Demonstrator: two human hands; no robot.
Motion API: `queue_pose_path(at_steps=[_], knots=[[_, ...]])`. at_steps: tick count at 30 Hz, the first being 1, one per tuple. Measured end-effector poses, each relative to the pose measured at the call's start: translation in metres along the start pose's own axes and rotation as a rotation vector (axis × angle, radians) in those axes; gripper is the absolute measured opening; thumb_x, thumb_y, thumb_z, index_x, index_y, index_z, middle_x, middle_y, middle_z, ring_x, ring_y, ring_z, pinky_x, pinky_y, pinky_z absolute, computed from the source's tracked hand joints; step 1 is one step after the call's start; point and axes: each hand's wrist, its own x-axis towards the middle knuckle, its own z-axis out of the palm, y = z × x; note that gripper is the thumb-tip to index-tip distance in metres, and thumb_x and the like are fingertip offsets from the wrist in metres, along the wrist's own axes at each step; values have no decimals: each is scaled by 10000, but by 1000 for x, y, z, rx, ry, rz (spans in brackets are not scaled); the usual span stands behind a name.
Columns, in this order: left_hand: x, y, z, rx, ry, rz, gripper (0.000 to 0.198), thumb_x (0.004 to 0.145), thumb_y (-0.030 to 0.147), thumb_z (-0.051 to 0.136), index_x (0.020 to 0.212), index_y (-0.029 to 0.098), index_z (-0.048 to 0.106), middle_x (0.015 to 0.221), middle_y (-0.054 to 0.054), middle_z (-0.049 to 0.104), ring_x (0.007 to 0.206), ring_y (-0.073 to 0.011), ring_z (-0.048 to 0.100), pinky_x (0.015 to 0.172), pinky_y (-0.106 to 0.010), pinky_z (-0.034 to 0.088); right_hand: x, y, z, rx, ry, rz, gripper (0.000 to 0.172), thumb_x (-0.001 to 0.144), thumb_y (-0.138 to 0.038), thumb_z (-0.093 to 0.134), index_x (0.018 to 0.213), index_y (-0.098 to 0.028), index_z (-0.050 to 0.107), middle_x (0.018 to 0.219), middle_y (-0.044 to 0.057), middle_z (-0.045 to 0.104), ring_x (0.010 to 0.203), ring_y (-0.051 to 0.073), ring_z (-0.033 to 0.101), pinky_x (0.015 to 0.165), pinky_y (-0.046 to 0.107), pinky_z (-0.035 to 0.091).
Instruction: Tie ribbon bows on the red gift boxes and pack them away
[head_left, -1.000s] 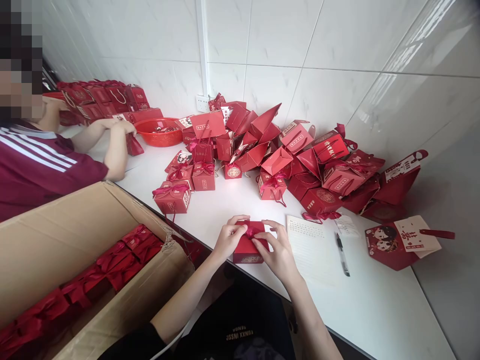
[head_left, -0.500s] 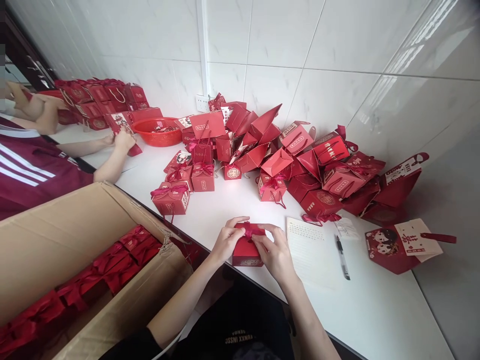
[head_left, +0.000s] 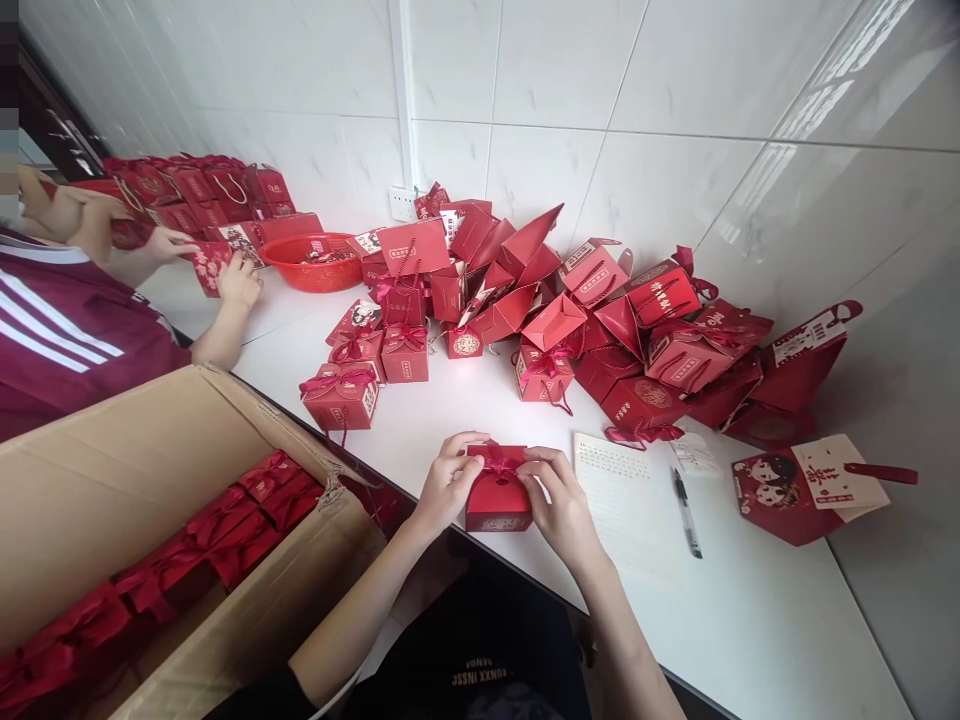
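Observation:
A small red gift box with a red ribbon bow on top stands at the near edge of the white table. My left hand is closed on the box's left side, its fingers pinching the ribbon. My right hand is closed on the right side, fingers pinching the ribbon's other end. Both thumbs rest against the box.
A heap of red gift boxes and bags fills the table's back. A paper sheet and a pen lie right of my hands. A cardboard carton of ribboned boxes sits on the left. A co-worker handles a red box by a red basket.
My fingers have shifted along the ribbon on the box, which has turned slightly toward me. The co-worker's hands have moved left with a red box.

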Motion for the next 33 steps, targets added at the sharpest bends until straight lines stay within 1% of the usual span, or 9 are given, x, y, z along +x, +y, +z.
queue_pose_path(at_steps=[8,13,16,18,21,24,27,31,33], knots=[[-13,-10,-7,137,107,152,362,874,263,428,584,189,632,1078,-76,604,1048,-218,539,860,-348,476,-1,9,-13,27,-103,2,171,921,-160,388,873,-223,540,1028,88,521,962,192,587,769,329,520],[-14,-1,-6,119,118,120,140,821,227,505,793,203,641,958,-61,581,953,-187,579,825,-337,508,0,8,-16,30,-113,46,135,923,-213,418,940,-233,550,1060,84,517,1009,196,564,827,342,497],[-13,4,-5,128,99,81,57,779,247,565,787,202,600,931,-50,561,949,-189,576,818,-339,513,-2,3,-16,18,-46,146,147,907,-301,461,1000,-218,539,1017,83,534,958,196,562,812,342,490],[-13,5,-5,170,87,68,67,761,265,595,752,200,583,941,-50,552,944,-192,573,831,-352,506,-3,-3,-16,6,-13,260,199,905,-373,448,882,-205,550,876,58,544,795,176,564,713,316,489],[-12,4,-5,215,79,46,132,787,289,575,695,195,563,952,-50,545,926,-184,572,848,-364,495,-3,-14,-15,-6,-75,416,373,909,-471,384,682,-205,514,685,16,508,601,146,499,589,285,433],[-13,3,-5,174,68,48,147,806,301,556,706,192,556,959,-52,536,944,-179,568,842,-344,502,-1,-22,-11,-5,-139,500,429,870,-553,407,632,-208,497,630,8,508,563,144,475,554,277,385],[-14,4,-7,181,21,65,103,754,275,619,766,193,559,1011,-62,534,1003,-201,554,882,-364,485,1,-23,-7,36,-144,566,437,832,-592,442,611,-216,482,581,3,500,533,147,454,524,274,352],[-14,3,-11,215,-17,61,54,778,236,581,750,198,554,1026,-59,546,1027,-203,553,928,-390,448,2,-15,-5,204,-177,665,447,781,-636,472,619,-220,484,534,-10,471,509,149,426,503,273,330],[-13,2,-12,184,-29,32,117,810,265,545,715,197,548,1026,-63,548,1036,-203,555,932,-386,445,3,-10,-6,308,-197,699,450,760,-648,490,643,-213,504,560,-8,490,527,147,430,512,270,338]])
